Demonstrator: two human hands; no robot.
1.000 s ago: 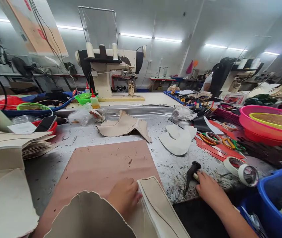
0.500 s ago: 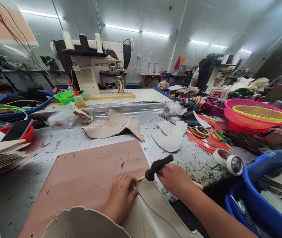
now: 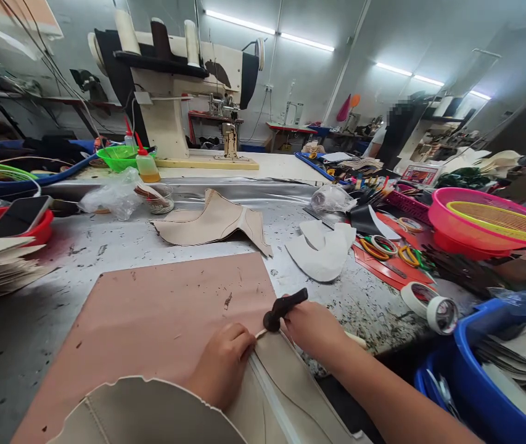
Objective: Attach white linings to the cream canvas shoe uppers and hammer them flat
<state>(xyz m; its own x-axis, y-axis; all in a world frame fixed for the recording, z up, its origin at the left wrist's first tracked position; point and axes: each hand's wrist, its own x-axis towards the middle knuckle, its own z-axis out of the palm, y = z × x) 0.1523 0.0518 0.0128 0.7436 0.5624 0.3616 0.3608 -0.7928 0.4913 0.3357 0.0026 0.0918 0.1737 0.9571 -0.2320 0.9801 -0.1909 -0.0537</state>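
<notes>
My right hand (image 3: 316, 330) is closed round a hammer (image 3: 287, 307) with a dark head; the pale end of its handle shows behind the wrist. The round face of the hammer meets the top edge of a beige leather piece (image 3: 290, 385). At that same edge my left hand (image 3: 223, 364) pinches the leather, fingers curled. A white strip (image 3: 269, 391) runs down the piece beside the hand. Under the work lies a pinkish-brown board (image 3: 165, 308). Another part of the beige leather (image 3: 147, 410) bulges up at the bottom of the view.
Beyond the board lie a stitched beige piece (image 3: 214, 222) and white cut-outs (image 3: 320, 250). Scissors (image 3: 373, 246) and tape rolls (image 3: 441, 313) are on the right, above a blue bin (image 3: 468, 345). A sewing machine (image 3: 165, 117) stands behind; a phone (image 3: 20, 217) lies left.
The hammer has come down and slightly left onto the leather's edge. My left hand has closed in, its thumb now tucked out of sight. The view has tilted a little.
</notes>
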